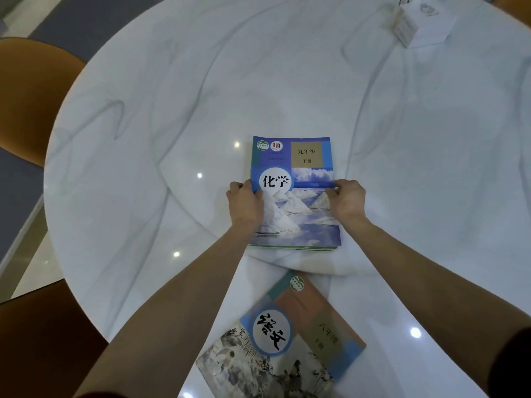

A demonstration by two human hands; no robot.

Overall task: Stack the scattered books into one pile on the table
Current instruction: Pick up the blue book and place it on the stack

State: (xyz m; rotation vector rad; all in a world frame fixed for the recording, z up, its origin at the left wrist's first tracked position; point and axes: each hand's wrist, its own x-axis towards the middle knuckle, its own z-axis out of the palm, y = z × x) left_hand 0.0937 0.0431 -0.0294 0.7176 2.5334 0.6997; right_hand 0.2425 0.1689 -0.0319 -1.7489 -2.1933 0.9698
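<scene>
Round white marble table (172, 110), with brown chairs (26, 93) at its left edge and a small white box (413, 24) at the far right, well apart from the blue book (293, 173). Lay near the table centre, on top of a thin pile with green edges (293, 247) showing beneath. Long axis pointed away from the person, title upright: 化学, 九年级 下册. Held at both side edges: left hand (244, 202) closed on the left edge, right hand (347, 198) closed on the right edge, thumbs on the cover. Nearer than the blue book, between the forearms, lay a second book (284, 340), turned diagonally, marked 八年级, blurred.
</scene>
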